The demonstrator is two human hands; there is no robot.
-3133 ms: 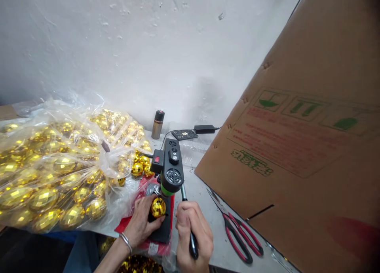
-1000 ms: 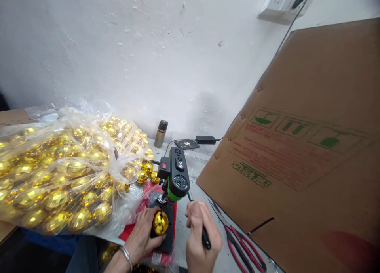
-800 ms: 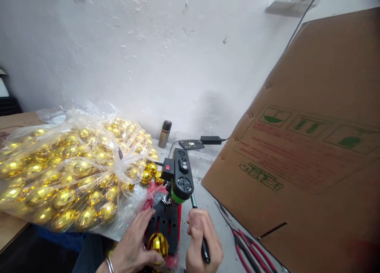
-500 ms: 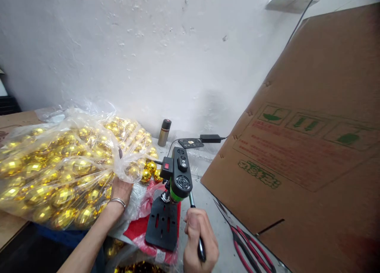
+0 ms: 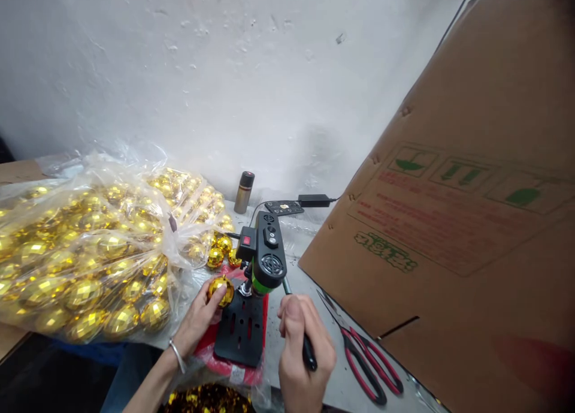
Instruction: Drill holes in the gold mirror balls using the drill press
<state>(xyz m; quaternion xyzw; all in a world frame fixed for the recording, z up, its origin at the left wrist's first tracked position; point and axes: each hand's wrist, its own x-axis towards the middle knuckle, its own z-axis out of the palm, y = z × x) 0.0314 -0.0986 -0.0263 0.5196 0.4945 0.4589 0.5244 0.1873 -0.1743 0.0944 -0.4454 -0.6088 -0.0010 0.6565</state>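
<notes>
Gold and faceted, a ball (image 5: 219, 294) is gripped between the thumb and fingers of the left hand (image 5: 200, 312), beside the upper left edge of a slotted black base plate (image 5: 240, 341); contact between the two cannot be told. The right hand (image 5: 306, 347) is closed around the black-ended lever (image 5: 309, 354) of a small machine (image 5: 270, 245); the hands stand apart. Red sheeting (image 5: 207, 343) lies under the base plate. At left, a translucent bag (image 5: 169, 242) filled with similar balls (image 5: 155, 314) rests on the table (image 5: 272, 344). At right, scissors (image 5: 349, 334) lie beside a carton (image 5: 453, 305); a capped bottle (image 5: 244, 192) stands behind the machine.
</notes>
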